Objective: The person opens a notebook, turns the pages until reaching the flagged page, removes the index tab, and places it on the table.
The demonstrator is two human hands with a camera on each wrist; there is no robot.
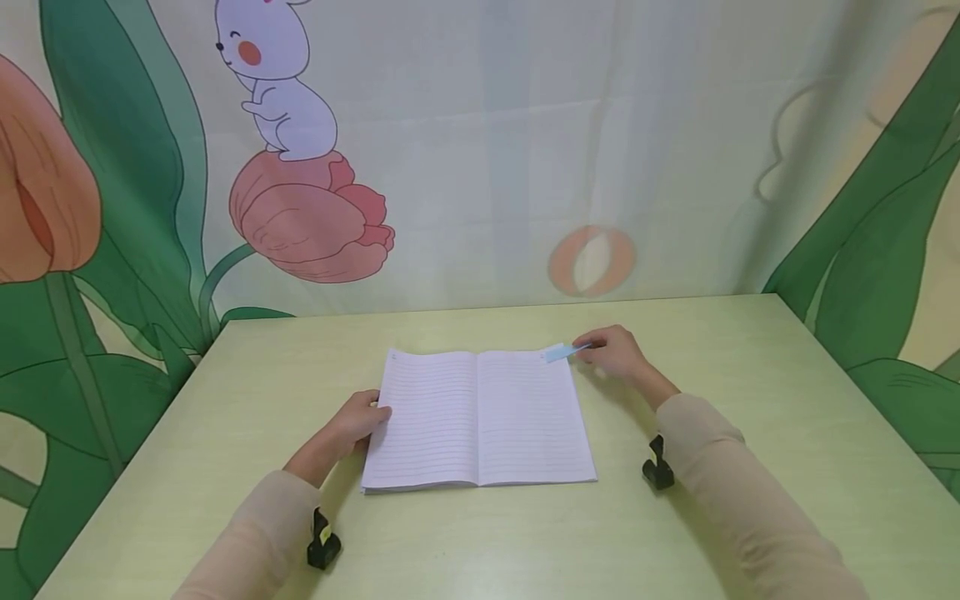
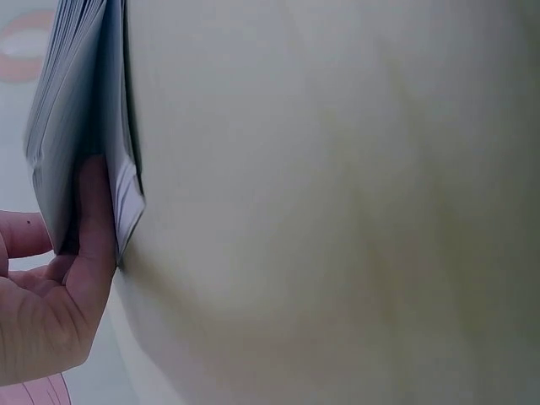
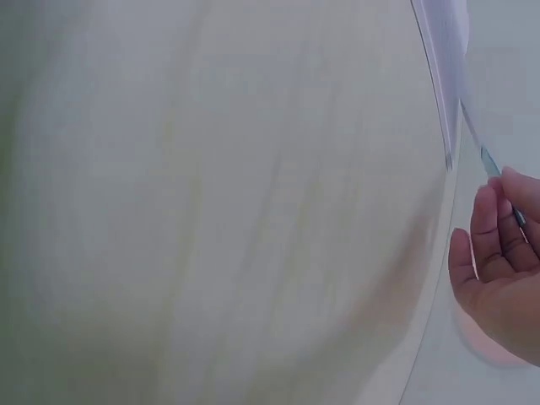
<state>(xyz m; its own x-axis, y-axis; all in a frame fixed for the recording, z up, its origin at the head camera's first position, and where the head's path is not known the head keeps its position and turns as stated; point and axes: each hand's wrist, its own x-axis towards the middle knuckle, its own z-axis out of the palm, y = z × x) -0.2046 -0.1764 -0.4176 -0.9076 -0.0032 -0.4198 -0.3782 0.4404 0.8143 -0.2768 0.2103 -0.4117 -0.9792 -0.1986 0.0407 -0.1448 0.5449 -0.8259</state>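
Observation:
An open notebook [image 1: 435,425] with lined pages lies on the table. My left hand [image 1: 360,421] grips its left edge, the thumb on top of the page. Seen from the left wrist, fingers of the left hand [image 2: 63,287] reach in between the notebook's leaves [image 2: 72,126]. My right hand [image 1: 615,354] pinches a flat, light blue strip [image 1: 558,353] with a dark end, over the top right corner of the right page. In the right wrist view the strip [image 3: 488,160] appears edge-on between thumb and fingers of the right hand [image 3: 506,253]; its exact kind is unclear.
The pale table [image 1: 480,542] extends around the notebook to a back edge. Behind it hangs a curtain [image 1: 480,167] printed with a rabbit and flowers. Each wrist wears a black camera, such as the right wrist camera [image 1: 658,467].

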